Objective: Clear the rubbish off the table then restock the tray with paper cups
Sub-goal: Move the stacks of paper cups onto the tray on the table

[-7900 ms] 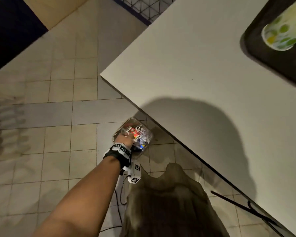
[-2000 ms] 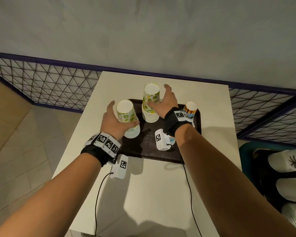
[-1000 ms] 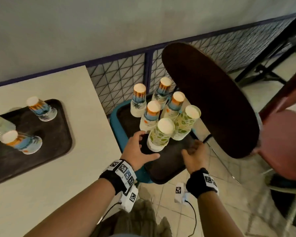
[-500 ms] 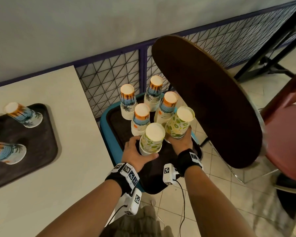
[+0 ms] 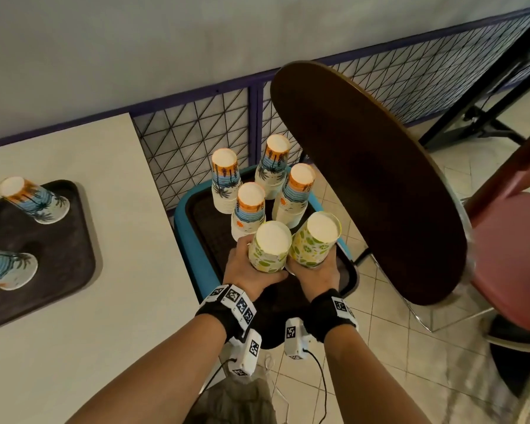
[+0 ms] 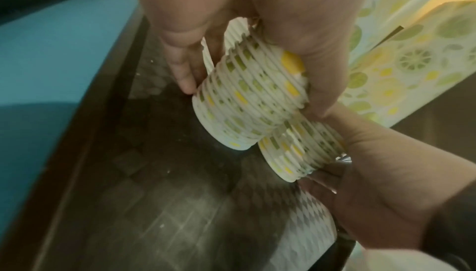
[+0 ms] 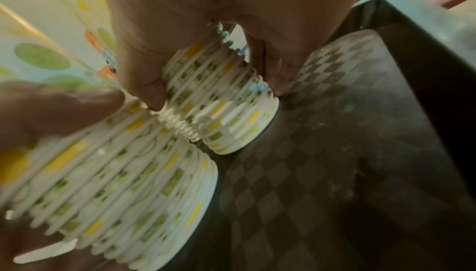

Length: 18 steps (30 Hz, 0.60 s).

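Standing upside down at frame centre, four palm-print cup stacks [image 5: 251, 209] fill the dark supply tray [image 5: 208, 228] on a blue stool [image 5: 185, 234]. A tilted round tabletop [image 5: 380, 191] crowds its right. At left, the table's tray [image 5: 58, 264] holds two palm-print cups [image 5: 32, 200]. The left hand [image 5: 247, 270] grips one lemon-print cup stack [image 5: 270, 247], the right hand [image 5: 318, 275] another lemon-print stack [image 5: 315, 240], side by side.

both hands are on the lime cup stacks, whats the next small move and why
Probably lift both stacks straight up, then carry them left to the dark tray on the table. The left hand grips one lime stack and the right hand grips the other lime stack, low near the rims. The palm-print stacks stand close behind, so a straight lift avoids knocking them.
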Motion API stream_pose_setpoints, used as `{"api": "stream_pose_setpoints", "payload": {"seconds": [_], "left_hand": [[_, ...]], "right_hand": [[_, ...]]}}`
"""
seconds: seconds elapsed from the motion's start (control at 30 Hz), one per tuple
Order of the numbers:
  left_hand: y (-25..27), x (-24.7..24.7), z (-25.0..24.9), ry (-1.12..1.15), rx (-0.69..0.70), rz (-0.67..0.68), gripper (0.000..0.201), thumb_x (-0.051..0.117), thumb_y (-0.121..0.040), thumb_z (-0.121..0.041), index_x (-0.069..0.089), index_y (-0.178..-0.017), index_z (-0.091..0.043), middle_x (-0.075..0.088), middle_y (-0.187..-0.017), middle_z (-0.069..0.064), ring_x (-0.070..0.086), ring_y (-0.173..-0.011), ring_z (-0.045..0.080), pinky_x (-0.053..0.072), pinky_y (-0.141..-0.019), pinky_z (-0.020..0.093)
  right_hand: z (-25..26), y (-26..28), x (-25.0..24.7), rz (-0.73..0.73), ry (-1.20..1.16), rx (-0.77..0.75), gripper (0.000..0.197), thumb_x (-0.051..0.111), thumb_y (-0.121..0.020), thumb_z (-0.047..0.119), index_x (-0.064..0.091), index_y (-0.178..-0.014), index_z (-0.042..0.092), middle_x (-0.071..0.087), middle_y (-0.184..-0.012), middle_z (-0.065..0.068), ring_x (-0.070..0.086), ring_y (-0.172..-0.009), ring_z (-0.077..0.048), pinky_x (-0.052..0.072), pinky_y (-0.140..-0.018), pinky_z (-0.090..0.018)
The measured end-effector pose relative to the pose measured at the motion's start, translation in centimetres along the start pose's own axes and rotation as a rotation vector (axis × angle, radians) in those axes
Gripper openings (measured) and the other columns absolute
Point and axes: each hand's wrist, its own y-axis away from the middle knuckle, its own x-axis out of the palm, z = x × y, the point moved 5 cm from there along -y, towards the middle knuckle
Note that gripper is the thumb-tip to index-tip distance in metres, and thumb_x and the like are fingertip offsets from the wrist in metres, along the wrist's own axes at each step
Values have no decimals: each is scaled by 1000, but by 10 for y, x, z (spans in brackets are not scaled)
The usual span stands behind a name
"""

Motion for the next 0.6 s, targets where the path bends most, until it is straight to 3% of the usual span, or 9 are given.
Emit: {"api": "stream_pose_setpoints", "payload": {"seconds": [0.13,0.27,0.37,0.47,0.6], "left_hand": [[9,0,10,-3,4,13,110,102,-54,-34,43,-145,-51,55,-138,-3,52,-124,14,40,-106,28],[18,1,17,56,24,-18,102,101,-52,-40,40,-128,-71,65,-136,-9,61,-128,15,49,-110,33],[22,2,21,86,42,-44,101,100,-46,-49,47,-132,-64,66,-132,-8,63,-126,15,52,-111,44],[19,2,24,117,73,-30,111,102,-43,-55,47,-140,-62,66,-132,-6,65,-125,17,55,-108,49],[23,-4,27,130,79,-6,106,102,-43,-55,51,-136,-58,69,-128,-8,66,-124,17,57,-105,49]], "right_hand": [[-4,6,0,41,44,-1,98,83,-51,62,36,-135,40,58,-138,3,57,-127,-22,45,-109,-45],[-8,15,0,38,11,-12,99,86,-49,58,38,-133,40,59,-136,5,58,-125,-19,46,-108,-44],[-7,22,-3,45,-62,-48,97,91,-52,52,42,-135,38,61,-132,9,59,-120,-15,46,-106,-39],[1,28,-6,50,-104,-87,104,91,-49,57,42,-138,36,61,-132,12,59,-121,-12,46,-106,-38],[11,36,-7,76,-155,-140,108,90,-44,69,45,-137,38,59,-137,8,58,-126,-14,47,-108,-48]]}}
